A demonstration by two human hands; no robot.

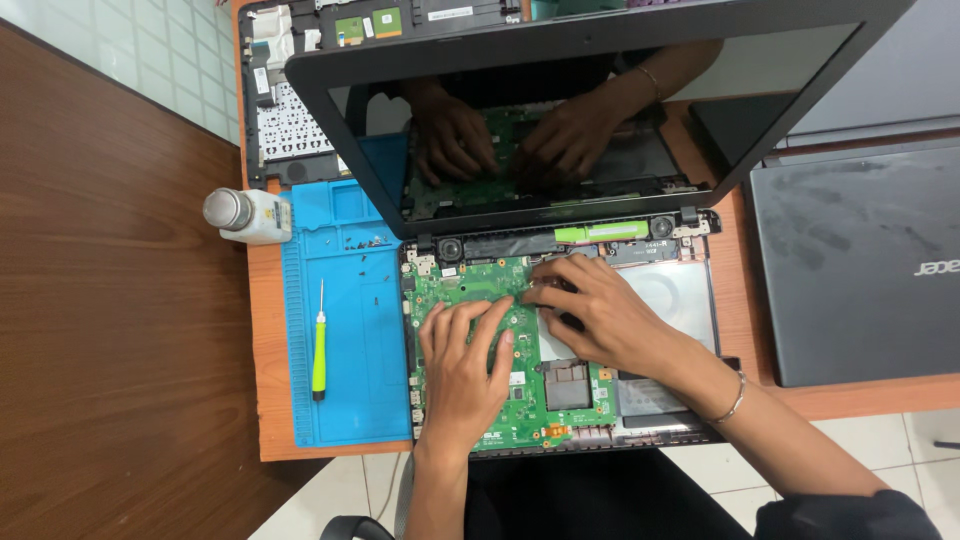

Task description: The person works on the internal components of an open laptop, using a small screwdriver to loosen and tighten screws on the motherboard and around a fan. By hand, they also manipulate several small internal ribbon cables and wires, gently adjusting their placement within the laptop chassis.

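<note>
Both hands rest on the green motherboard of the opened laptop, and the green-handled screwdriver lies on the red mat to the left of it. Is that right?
Not quite: the mat is blue, not red. The head view shows the green-handled screwdriver lying on it, left of the opened laptop. The rest holds: the left hand and right hand both rest on the green motherboard.

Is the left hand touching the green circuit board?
Touching. The head view shows the left hand lying flat on the green circuit board, fingers pressed on it.

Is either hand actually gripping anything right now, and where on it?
Neither visibly grips anything. The left hand lies flat on the green motherboard; the right hand presses fingertips at its top edge. Any small part underneath is hidden.
</note>
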